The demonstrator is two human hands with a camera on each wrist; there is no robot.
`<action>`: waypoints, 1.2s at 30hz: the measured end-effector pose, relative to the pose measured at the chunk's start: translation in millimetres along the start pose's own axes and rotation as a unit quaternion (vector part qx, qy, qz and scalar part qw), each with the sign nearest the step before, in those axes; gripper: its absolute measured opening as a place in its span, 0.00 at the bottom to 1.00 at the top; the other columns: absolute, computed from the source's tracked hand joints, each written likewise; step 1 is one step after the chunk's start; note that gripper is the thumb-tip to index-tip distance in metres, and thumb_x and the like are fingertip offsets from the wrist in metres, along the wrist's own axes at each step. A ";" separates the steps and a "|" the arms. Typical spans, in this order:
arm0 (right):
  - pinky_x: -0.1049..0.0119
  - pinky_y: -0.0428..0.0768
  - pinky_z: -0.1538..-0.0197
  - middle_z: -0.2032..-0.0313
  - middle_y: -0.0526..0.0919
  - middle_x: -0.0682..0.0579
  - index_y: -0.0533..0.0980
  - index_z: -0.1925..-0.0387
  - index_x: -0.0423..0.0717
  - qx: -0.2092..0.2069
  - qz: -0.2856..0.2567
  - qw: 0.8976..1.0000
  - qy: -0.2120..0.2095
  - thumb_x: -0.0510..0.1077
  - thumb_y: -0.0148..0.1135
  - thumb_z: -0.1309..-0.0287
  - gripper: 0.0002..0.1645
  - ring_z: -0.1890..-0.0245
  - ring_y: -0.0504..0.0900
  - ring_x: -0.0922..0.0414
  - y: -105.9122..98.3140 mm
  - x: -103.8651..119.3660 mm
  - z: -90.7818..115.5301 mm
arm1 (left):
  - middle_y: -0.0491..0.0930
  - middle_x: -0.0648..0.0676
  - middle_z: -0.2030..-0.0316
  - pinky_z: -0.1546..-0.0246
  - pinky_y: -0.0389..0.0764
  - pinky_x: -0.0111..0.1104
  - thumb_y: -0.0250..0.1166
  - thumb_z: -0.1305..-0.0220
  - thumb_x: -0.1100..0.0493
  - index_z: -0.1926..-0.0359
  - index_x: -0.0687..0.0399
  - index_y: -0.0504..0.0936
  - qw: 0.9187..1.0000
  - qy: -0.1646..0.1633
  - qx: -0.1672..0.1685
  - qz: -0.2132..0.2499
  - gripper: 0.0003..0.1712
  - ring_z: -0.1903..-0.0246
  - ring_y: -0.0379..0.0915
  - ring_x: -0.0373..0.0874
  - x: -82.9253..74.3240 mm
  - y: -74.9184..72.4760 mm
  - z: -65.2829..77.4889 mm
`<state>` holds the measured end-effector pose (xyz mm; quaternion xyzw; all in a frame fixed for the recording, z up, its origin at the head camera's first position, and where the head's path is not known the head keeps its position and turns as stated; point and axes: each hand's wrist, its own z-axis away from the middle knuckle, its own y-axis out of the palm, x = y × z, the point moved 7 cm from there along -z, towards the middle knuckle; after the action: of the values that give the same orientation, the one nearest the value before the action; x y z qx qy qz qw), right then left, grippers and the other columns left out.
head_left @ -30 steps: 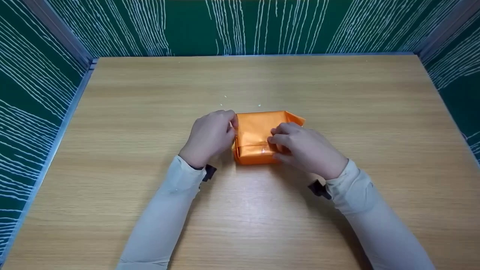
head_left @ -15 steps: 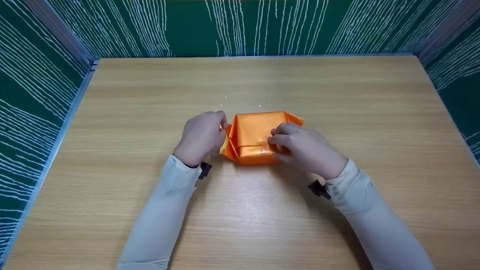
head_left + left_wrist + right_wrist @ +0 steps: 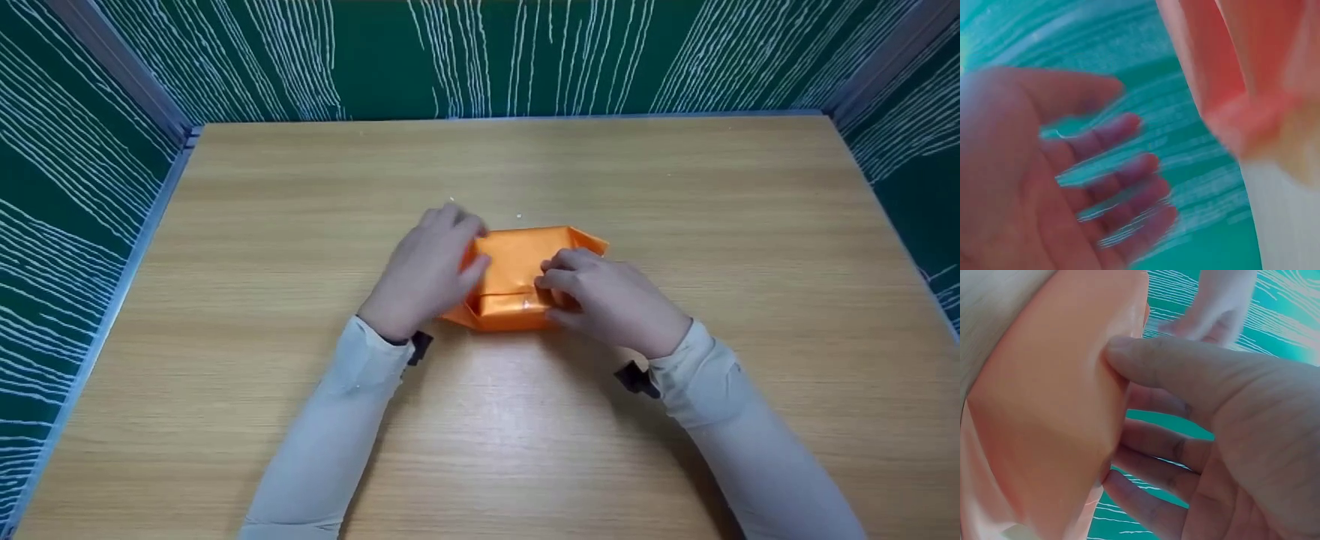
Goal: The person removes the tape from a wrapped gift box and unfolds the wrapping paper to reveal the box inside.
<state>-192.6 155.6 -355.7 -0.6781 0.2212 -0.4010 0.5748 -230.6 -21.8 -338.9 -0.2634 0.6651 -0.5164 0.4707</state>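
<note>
A box-shaped package wrapped in shiny orange paper lies on the wooden table, a folded seam running across its top near the front. Loose end flaps stick out at both sides, the right flap at the back corner and the left flap at the front. My right hand holds the package's right part, thumb against its near side and fingertips on top. Over the left end is my left hand, fingers spread and loosely bent. In the left wrist view a gap shows between its fingers and the orange paper.
Tiny white scraps lie behind the package. The wooden table extends on all sides, bordered by green walls with white streaks at the back, left and right.
My left hand pulled the left flap outward, then let go of it and moved right and up over the package's left end. The right hand stays in place on the package.
</note>
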 end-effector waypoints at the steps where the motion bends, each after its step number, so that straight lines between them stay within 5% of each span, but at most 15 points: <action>1: 0.53 0.85 0.49 0.47 0.82 0.44 0.85 0.45 0.46 0.001 0.000 1.000 0.000 0.48 0.78 0.42 0.24 0.52 0.81 0.48 0.8 -0.2 -0.2 | 0.72 0.55 0.34 0.33 0.72 0.44 0.61 0.26 0.44 0.34 0.48 0.79 1.000 0.015 0.012 0.000 0.25 0.36 0.66 0.51 -5.7 5.7 -0.3; 4: 0.57 0.84 0.54 0.52 0.82 0.46 0.84 0.46 0.46 -0.001 -0.001 1.000 -0.001 0.48 0.78 0.42 0.24 0.57 0.78 0.50 1.9 -1.1 -0.7 | 0.64 0.56 0.25 0.27 0.65 0.47 0.61 0.27 0.40 0.28 0.45 0.74 0.997 0.050 0.059 -0.015 0.32 0.27 0.59 0.53 -16.4 23.3 0.4; 8: 0.61 0.79 0.59 0.59 0.79 0.49 0.83 0.47 0.46 0.000 -0.002 1.000 0.004 0.49 0.79 0.44 0.24 0.62 0.75 0.51 1.0 -2.6 -1.3 | 0.64 0.59 0.25 0.29 0.68 0.46 0.61 0.28 0.38 0.28 0.47 0.75 0.993 0.064 0.091 -0.026 0.34 0.25 0.57 0.54 -18.1 35.1 -0.9; 15: 0.60 0.80 0.58 0.58 0.80 0.49 0.83 0.47 0.46 -0.004 0.001 1.000 0.008 0.49 0.79 0.44 0.25 0.62 0.75 0.51 0.4 -2.8 -5.1 | 0.59 0.55 0.22 0.29 0.66 0.51 0.70 0.41 0.31 0.24 0.41 0.70 0.991 0.036 0.127 0.008 0.47 0.23 0.51 0.53 -9.9 37.9 -2.1; 36: 0.49 0.84 0.48 0.47 0.82 0.45 0.83 0.44 0.45 0.008 -0.002 1.000 0.024 0.50 0.79 0.44 0.28 0.51 0.80 0.48 8.0 -4.4 -1.8 | 0.62 0.56 0.24 0.36 0.73 0.54 0.72 0.38 0.35 0.26 0.44 0.72 0.991 0.054 0.123 0.004 0.44 0.24 0.52 0.53 -11.3 41.3 1.3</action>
<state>-195.3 155.9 -364.6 -0.6641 0.2305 -0.4205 0.5736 -219.1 0.6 -373.6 -0.1724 0.6218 -0.6060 0.4651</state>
